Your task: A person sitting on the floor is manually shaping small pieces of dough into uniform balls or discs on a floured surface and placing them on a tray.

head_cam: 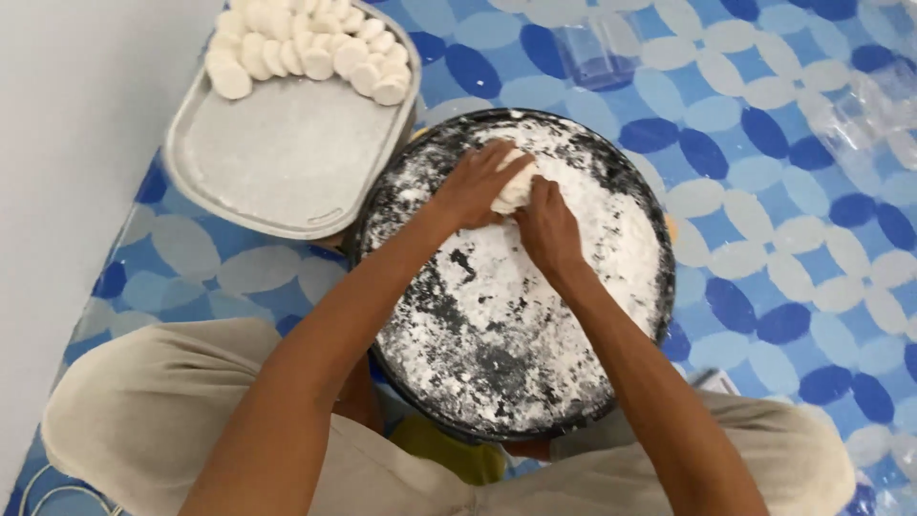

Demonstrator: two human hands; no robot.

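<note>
Together, left hand and right hand clamp the dough lump (white) over the floured pan.

We look down on a floor mat patterned with blue and pale ovals. Directly on it rest a round black flour-dusted pan, a grey oval metal tray and clear plastic containers at the top edge.

The scene is evenly lit by soft, bright daylight; shadows are kept faint, glare is absent, and slight softness is seen throughout.
</note>
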